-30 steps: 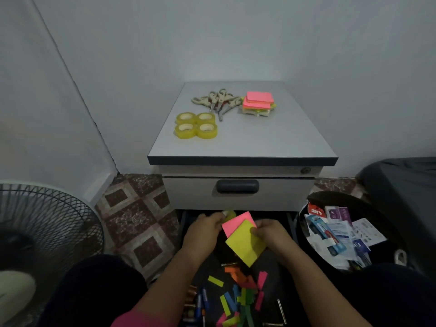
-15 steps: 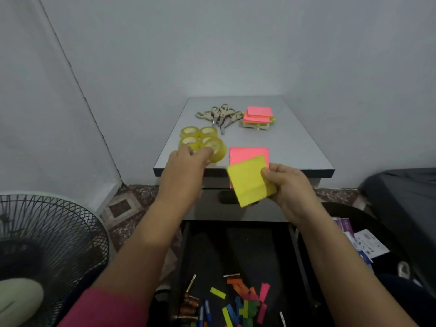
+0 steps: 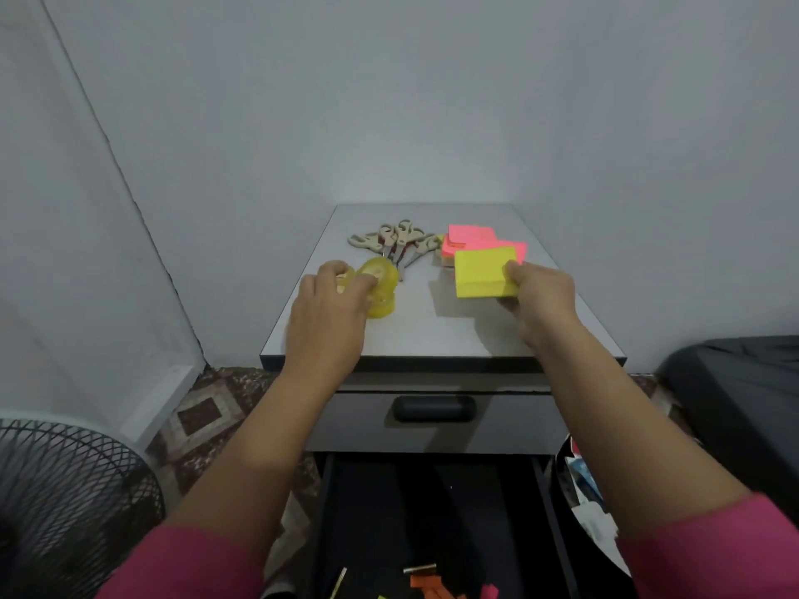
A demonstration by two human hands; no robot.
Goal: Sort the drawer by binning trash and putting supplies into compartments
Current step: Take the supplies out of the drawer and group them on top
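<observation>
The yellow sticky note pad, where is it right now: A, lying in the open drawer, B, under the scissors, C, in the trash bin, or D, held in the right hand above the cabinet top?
D: the right hand pinches the yellow sticky note pad by its edge, above the cabinet top, near the pink pads.

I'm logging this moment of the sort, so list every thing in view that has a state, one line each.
left hand: on the tape rolls, fingers curled on one.
tape rolls: on the cabinet top, one tipped up on another.
right hand: pinching the yellow sticky pad.
yellow sticky pad: held above the cabinet top.
pink sticky pads: stacked on top.
scissors: lying closed.
upper drawer: closed.
lower drawer: open.
</observation>
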